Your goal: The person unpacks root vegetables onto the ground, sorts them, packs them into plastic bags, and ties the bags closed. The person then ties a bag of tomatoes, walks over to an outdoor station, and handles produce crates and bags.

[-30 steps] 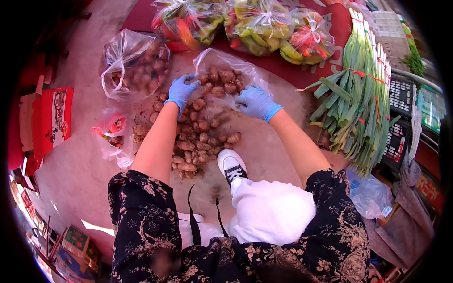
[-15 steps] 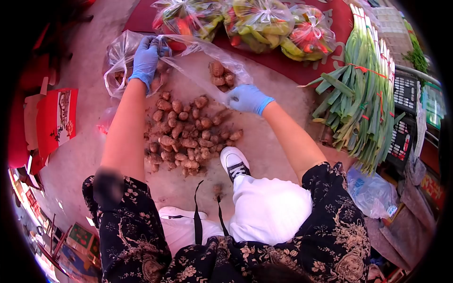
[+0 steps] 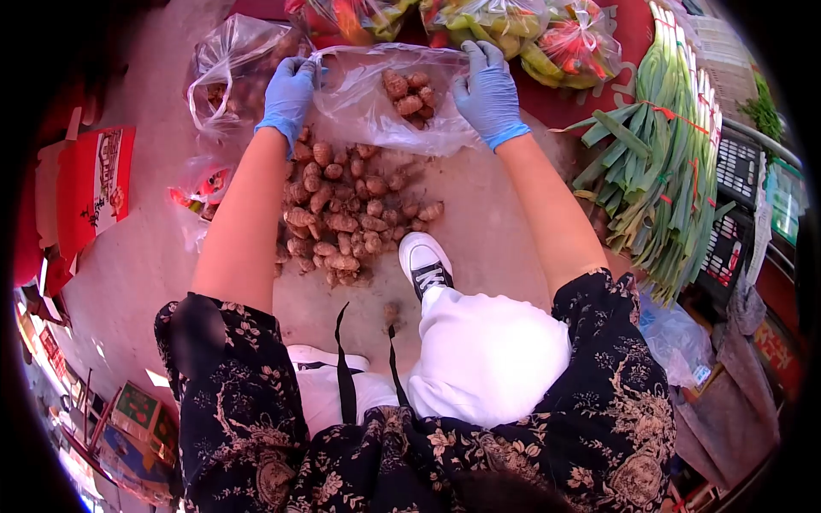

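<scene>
A clear plastic bag point(image 3: 355, 98) is stretched wide between my two blue-gloved hands. My left hand point(image 3: 289, 94) pinches its upper left corner. At the upper right corner, my right hand point(image 3: 490, 96) grips the rim between thumb and fingers. A few brown taro roots point(image 3: 410, 96) show at the middle of the bag. Just below it, a heap of loose taro roots point(image 3: 342, 214) lies on the ground, its top partly behind the bag and my left wrist. Beside my left hand stands another clear bag point(image 3: 224, 90) with taro roots in it.
Bags of red and green peppers point(image 3: 487, 26) line the far side on a red mat point(image 3: 633, 43). Bundled leeks point(image 3: 658, 162) lie at right, near black crates point(image 3: 727, 248). A red carton point(image 3: 98, 184) is at left. My shoe point(image 3: 425, 261) rests beside the heap.
My right hand has moved up and outward, and the bag is now spread taut between both hands. My left hand has shifted slightly right and down. The camera view has tilted a little.
</scene>
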A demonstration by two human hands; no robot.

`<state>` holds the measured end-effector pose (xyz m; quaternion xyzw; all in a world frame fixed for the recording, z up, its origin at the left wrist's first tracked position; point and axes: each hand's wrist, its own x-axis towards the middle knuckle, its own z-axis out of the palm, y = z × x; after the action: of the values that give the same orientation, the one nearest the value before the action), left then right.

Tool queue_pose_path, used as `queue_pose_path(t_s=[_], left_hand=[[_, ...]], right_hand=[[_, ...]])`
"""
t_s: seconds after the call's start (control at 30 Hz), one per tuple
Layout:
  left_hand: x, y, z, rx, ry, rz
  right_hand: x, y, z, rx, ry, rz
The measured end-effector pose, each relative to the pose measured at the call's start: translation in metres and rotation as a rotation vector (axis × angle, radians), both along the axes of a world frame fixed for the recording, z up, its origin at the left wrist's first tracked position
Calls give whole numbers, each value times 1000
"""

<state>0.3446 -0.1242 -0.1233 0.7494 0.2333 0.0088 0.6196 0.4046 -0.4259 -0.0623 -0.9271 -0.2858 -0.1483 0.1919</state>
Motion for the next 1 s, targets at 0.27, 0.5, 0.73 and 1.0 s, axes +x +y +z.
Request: queue_pose_path(t_s=[0.27,0.5,0.73,1.0], left_hand=[[-138,-51,56,328,476,-299],[-262,-117,58,566,690,-504],[-283,-133,22,424,474,-139],[-276,-101,-15,19,172,110]], right_hand=[[-137,-5,-30,-581,899,376],[-158,-29,-75,-623,848,417],[-159,18,-83,208,1778,-73],[-169,55,-59,453,2154,-243]])
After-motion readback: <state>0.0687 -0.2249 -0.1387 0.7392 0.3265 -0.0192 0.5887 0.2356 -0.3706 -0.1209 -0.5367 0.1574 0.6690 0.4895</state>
